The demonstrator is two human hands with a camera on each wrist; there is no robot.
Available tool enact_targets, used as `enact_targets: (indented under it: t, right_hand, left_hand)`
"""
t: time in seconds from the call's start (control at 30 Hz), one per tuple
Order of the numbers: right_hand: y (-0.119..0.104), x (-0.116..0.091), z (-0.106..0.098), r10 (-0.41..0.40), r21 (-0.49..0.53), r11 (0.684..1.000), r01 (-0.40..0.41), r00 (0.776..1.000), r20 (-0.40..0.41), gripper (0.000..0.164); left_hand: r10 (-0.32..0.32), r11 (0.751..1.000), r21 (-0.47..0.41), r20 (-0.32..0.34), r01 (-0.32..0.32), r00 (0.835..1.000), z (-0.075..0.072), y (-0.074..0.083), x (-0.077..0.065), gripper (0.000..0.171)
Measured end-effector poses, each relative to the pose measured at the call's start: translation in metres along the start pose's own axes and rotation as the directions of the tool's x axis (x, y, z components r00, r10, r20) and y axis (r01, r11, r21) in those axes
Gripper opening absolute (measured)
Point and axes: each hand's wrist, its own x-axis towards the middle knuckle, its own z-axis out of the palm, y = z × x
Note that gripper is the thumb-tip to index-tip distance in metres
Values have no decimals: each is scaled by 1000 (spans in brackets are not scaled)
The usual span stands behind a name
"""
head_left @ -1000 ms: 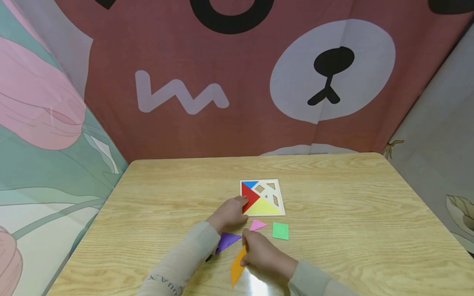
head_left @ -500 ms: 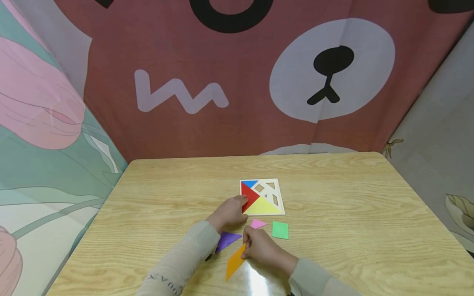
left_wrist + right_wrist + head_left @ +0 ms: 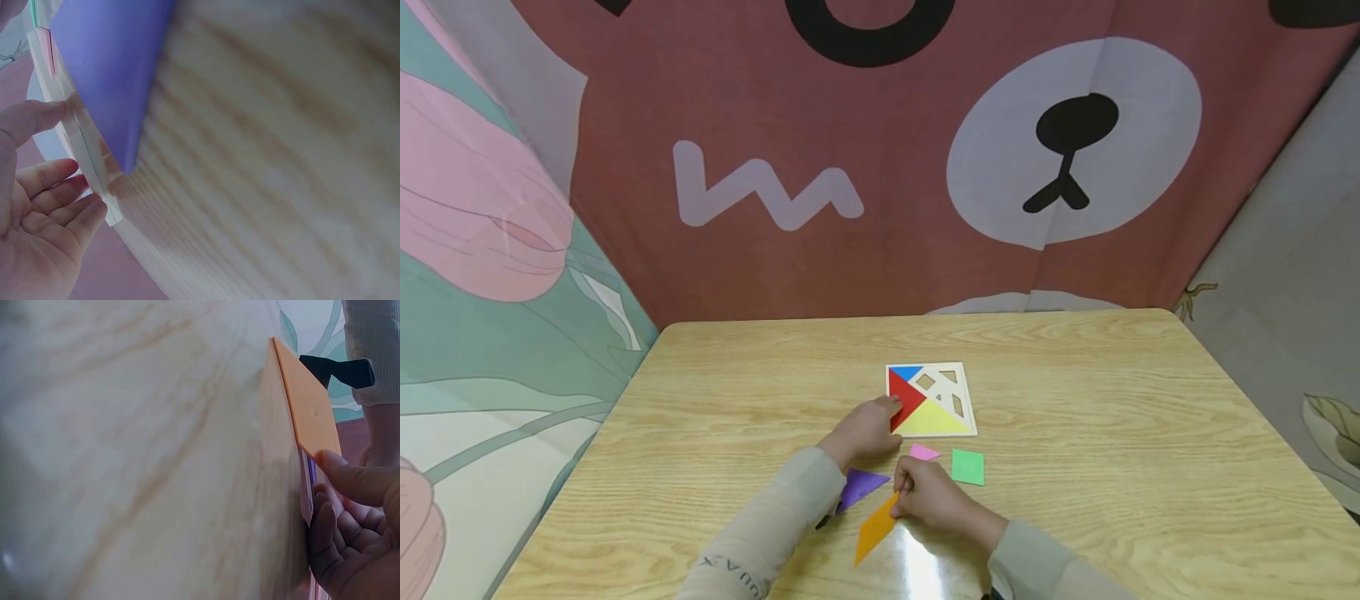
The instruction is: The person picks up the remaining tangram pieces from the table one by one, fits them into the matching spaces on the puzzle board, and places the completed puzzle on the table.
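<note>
A white tangram board point(image 3: 967, 408) lies mid-table, with red point(image 3: 910, 400), yellow point(image 3: 934, 422) and blue point(image 3: 905, 373) triangles set in it. My left hand point(image 3: 863, 429) rests at its near left corner; fingertips overlap the red triangle, and in the left wrist view the thumb touches the board's edge. Close to the table, my right hand point(image 3: 934, 497) pinches an orange parallelogram point(image 3: 876, 529) between thumb and fingers by one end. The right wrist view shows this orange piece point(image 3: 309, 403) slanting away from the thumb.
Between the hands lies a purple triangle point(image 3: 861, 487), partly behind the left sleeve. A pink triangle point(image 3: 924, 452) sits just beyond the right hand, and a green square point(image 3: 967, 467) to its right. A printed curtain point(image 3: 775, 275) hangs behind the table's far edge.
The orange parallelogram has swung its free end leftward and a little away from me as my right hand shifted slightly forward. My left hand and the board have stayed put.
</note>
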Motion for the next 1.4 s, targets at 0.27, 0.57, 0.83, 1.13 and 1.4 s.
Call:
enact_targets:
  t: [0.27, 0.57, 0.83, 1.13, 1.4]
  right_hand:
    - [2, 1, -3, 7, 7, 1000, -7, 1000, 8, 20]
    - [3, 2, -4, 24, 19, 1000, -24, 1000, 17, 19]
    - [5, 2, -5, 20, 5, 1000, -20, 1000, 4, 21]
    - [7, 2, -5, 12, 50, 999, -13, 1000, 18, 19]
    - [-13, -5, -9, 0, 110, 994, -5, 999, 39, 16]
  left_hand:
    - [-8, 1000, -8, 1, 8, 1000, -2, 2, -1, 54]
    - [-17, 1000, -10, 5, 17, 1000, -2, 2, -1, 54]
    - [0, 1000, 2, 0, 0, 1000, -1, 1, 0, 54]
    - [-9, 1000, 2, 0, 9, 1000, 0, 0, 0, 54]
    - [6, 1000, -6, -15, -6, 1000, 1, -1, 0, 53]
